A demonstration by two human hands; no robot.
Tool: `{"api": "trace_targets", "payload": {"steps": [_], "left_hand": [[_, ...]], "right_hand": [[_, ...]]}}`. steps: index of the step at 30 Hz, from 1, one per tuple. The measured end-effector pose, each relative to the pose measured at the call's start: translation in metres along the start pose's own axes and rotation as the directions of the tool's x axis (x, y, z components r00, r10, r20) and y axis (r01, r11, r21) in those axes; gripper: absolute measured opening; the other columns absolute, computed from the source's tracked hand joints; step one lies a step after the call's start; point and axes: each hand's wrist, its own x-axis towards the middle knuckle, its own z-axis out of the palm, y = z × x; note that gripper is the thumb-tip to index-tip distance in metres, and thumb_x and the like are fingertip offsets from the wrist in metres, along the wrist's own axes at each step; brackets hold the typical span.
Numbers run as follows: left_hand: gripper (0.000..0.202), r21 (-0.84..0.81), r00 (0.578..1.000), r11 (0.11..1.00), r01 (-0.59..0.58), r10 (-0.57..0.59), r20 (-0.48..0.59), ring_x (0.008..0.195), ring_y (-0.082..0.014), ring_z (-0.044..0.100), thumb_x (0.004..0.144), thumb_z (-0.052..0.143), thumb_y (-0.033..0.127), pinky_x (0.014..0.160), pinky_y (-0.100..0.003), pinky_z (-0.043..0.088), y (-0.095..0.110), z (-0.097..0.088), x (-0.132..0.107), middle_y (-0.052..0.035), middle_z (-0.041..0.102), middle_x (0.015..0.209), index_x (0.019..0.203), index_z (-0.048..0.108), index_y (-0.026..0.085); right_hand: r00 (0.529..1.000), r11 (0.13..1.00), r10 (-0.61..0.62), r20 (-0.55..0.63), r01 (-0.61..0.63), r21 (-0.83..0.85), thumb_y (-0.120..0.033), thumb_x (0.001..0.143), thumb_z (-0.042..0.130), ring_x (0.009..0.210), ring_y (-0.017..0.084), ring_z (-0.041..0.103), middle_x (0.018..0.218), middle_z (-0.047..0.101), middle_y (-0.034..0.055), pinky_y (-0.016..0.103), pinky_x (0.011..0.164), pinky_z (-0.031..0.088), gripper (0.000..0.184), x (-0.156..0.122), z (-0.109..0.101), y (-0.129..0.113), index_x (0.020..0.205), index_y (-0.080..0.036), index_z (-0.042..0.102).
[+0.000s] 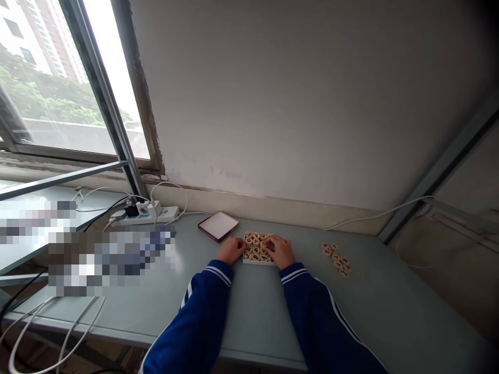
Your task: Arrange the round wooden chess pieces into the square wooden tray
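A white box (pixel 258 262) of round Chinese chess pieces (pixel 255 242) with red and black characters lies on the desk in front of me. My left hand (pixel 233 250) is closed at the box's left edge, its fingertips gripping the side. Over the right part of the box, my right hand (pixel 282 251) bends its thumb and fingers together around a chess piece that they mostly hide. The right-hand columns are partly covered by that hand. Farther right, several loose chess pieces (pixel 336 257) are scattered on the desk.
An open dark-red box lid (pixel 219 226) with a white inside rests near the wall, behind my left hand. A power strip (pixel 166 214) with plugs and cables stands at the back left. Blurred items (pixel 113 257) occupy the left side of the grey desk (pixel 257 311).
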Motion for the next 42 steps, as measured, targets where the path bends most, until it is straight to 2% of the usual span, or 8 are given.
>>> {"api": "trace_targets", "payload": {"steps": [12,15,17,20,23,27,32,42], "left_hand": [[0.033,0.000,1.000,1.000,0.011,-0.011,0.009,0.065,-0.0150,0.055,0.082,0.037,0.032,0.054,-0.024,0.030,0.000,0.000,0.000,-0.0059,0.063,0.069,0.067,0.062,0.015],[0.035,-0.002,1.000,1.000,-0.003,0.003,0.001,0.065,-0.0147,0.054,0.082,0.036,0.033,0.054,-0.024,0.030,0.000,0.000,0.000,-0.0058,0.063,0.068,0.067,0.062,0.016],[0.036,-0.006,1.000,1.000,-0.012,0.012,-0.001,0.064,-0.0142,0.054,0.083,0.035,0.033,0.054,-0.023,0.029,-0.001,0.001,0.000,-0.0055,0.062,0.068,0.069,0.063,0.016],[0.035,-0.004,1.000,1.000,-0.008,0.008,-0.006,0.063,-0.0137,0.053,0.083,0.035,0.034,0.054,-0.023,0.028,-0.003,0.003,0.001,-0.0050,0.062,0.068,0.070,0.063,0.016],[0.036,0.004,0.999,1.000,-0.024,0.024,-0.021,0.062,-0.0135,0.053,0.083,0.035,0.035,0.053,-0.023,0.027,-0.006,0.006,0.001,-0.0047,0.062,0.067,0.069,0.062,0.016],[0.039,0.010,0.999,0.999,-0.040,0.041,-0.031,0.061,-0.0139,0.053,0.084,0.033,0.036,0.053,-0.024,0.027,-0.008,0.010,0.002,-0.0049,0.062,0.066,0.068,0.062,0.016],[0.036,0.011,0.999,1.000,-0.025,0.025,-0.022,0.063,-0.0149,0.054,0.083,0.035,0.034,0.053,-0.024,0.028,-0.007,0.009,0.002,-0.0053,0.062,0.068,0.070,0.063,0.016],[0.033,-0.017,1.000,1.000,-0.010,0.010,-0.011,0.065,-0.0143,0.054,0.083,0.036,0.032,0.055,-0.022,0.031,-0.008,0.009,0.001,-0.0049,0.063,0.070,0.072,0.064,0.017]], "right_hand": [[0.999,0.995,-0.034,-0.002,0.033,-0.092,-0.028,0.082,0.046,0.084,0.017,0.050,0.085,0.060,0.0017,0.032,0.074,0.029,0.018,0.002,-0.004,0.013,0.085,-0.026,0.064],[0.992,0.986,0.033,-0.118,-0.051,-0.158,-0.024,0.083,0.041,0.085,0.018,0.049,0.089,0.060,0.0035,0.034,0.078,0.028,0.023,0.002,-0.018,0.026,0.091,-0.026,0.063],[0.950,0.945,0.146,-0.275,-0.216,-0.247,-0.022,0.081,0.040,0.092,0.021,0.047,0.097,0.058,0.0068,0.039,0.082,0.027,0.026,-0.001,-0.030,0.044,0.097,-0.024,0.061],[0.820,0.776,0.335,-0.464,-0.519,-0.357,-0.025,0.079,0.041,0.110,0.029,0.036,0.121,0.046,0.0135,0.050,0.087,0.022,0.035,-0.018,-0.042,0.081,0.111,-0.018,0.053],[0.735,0.604,0.532,-0.421,-0.677,-0.420,-0.032,0.080,0.038,0.119,0.033,0.027,0.128,0.038,0.0178,0.058,0.088,0.019,0.043,-0.038,-0.039,0.118,0.118,-0.014,0.047],[0.841,0.677,0.490,-0.232,-0.534,-0.506,-0.024,0.080,0.034,0.114,0.030,0.035,0.119,0.047,0.0178,0.049,0.087,0.030,0.039,-0.044,-0.021,0.143,0.113,-0.013,0.052],[0.943,0.806,0.321,-0.090,-0.322,-0.497,-0.014,0.079,0.037,0.108,0.024,0.041,0.113,0.053,0.0125,0.037,0.090,0.033,0.036,-0.027,-0.001,0.130,0.111,-0.014,0.055],[0.994,0.940,0.095,0.063,-0.068,-0.335,-0.010,0.083,0.032,0.099,0.018,0.046,0.104,0.059,0.0066,0.027,0.086,0.037,0.035,-0.022,0.009,0.069,0.108,-0.016,0.057]]}}
